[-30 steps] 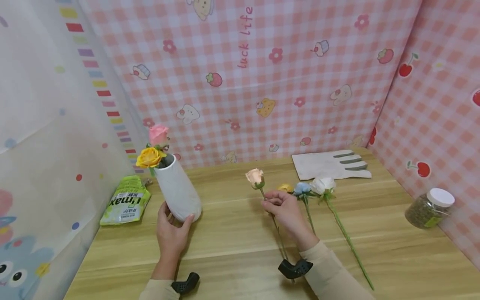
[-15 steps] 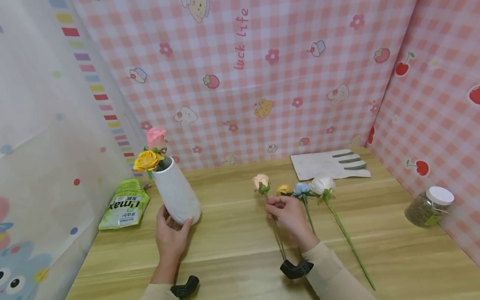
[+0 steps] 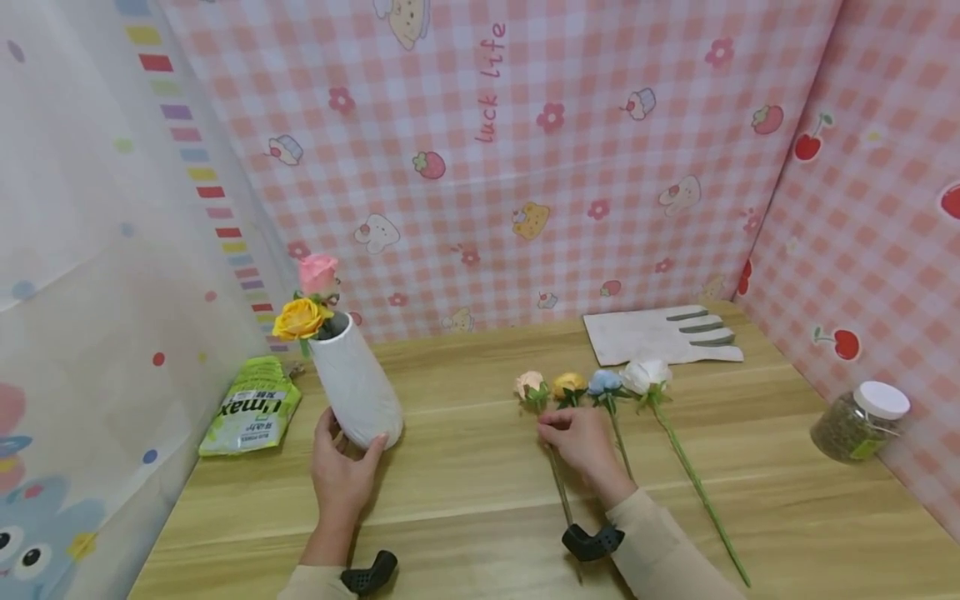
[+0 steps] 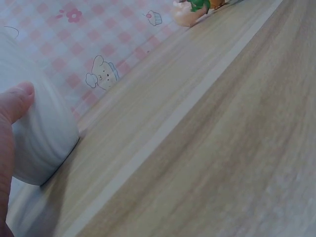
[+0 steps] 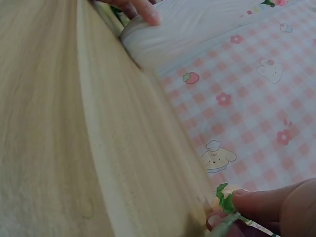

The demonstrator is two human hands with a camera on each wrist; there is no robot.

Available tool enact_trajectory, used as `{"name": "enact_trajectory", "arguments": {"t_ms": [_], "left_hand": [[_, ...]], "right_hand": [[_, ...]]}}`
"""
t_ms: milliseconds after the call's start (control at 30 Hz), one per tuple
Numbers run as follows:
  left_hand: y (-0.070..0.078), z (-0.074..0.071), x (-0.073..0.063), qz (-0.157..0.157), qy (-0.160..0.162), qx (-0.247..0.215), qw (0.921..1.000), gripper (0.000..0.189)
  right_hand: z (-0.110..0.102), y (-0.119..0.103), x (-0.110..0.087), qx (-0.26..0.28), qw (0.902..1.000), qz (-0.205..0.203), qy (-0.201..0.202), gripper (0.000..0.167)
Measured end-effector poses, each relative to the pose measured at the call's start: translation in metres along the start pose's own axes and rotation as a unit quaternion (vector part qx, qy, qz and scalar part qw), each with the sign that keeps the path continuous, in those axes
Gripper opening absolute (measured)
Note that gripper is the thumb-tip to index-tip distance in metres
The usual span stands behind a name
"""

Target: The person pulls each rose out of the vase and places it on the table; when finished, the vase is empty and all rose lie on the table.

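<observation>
My left hand [image 3: 347,471] grips the lower part of a white vase [image 3: 356,387], fingers round one side and thumb on the other. In the left wrist view the thumb lies on the vase [image 4: 42,133], whose base meets the table. A pink rose [image 3: 318,275] and a yellow rose [image 3: 302,318] stand in its mouth. My right hand [image 3: 588,446] pinches the stem of a peach rose [image 3: 531,388] just below the bloom, low over the table. Beside it lie a yellow-orange rose [image 3: 569,387], a blue rose [image 3: 604,382] and a white rose [image 3: 647,377].
A white glove [image 3: 656,335] lies at the back right of the wooden table [image 3: 450,500]. A white-lidded jar [image 3: 859,422] stands at the right edge. A green snack bag [image 3: 253,408] lies left of the vase. Checked cloth hangs behind.
My right hand has lowered the peach rose and moved it slightly right, until its bloom is in line with the other loose roses. The left hand keeps its hold on the vase.
</observation>
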State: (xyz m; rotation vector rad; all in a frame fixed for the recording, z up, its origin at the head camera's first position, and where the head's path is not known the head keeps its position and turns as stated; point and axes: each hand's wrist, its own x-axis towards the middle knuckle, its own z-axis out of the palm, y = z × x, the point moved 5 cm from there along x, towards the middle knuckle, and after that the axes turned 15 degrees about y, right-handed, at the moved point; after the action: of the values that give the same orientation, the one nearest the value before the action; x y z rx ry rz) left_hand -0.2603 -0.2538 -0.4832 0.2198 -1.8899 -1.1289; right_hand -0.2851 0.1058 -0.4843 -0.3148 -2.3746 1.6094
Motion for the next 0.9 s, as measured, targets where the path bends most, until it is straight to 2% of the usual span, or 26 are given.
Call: {"name": "enact_trajectory", "arguments": {"t_ms": [267,900], "left_hand": [[0.0026,-0.0002,0.0007,0.008,-0.001,0.0,1.0,0.085],[0.0018,-0.0003,0.0002,0.006,-0.002,-0.004,1.0,0.084]], "right_hand": [[0.0013,0.0004,-0.0021,-0.038,0.9987,-0.033,0.004,0.009],[0.001,0.0025,-0.0003,-0.079,0.9955,-0.052,0.006,0.005]]}}
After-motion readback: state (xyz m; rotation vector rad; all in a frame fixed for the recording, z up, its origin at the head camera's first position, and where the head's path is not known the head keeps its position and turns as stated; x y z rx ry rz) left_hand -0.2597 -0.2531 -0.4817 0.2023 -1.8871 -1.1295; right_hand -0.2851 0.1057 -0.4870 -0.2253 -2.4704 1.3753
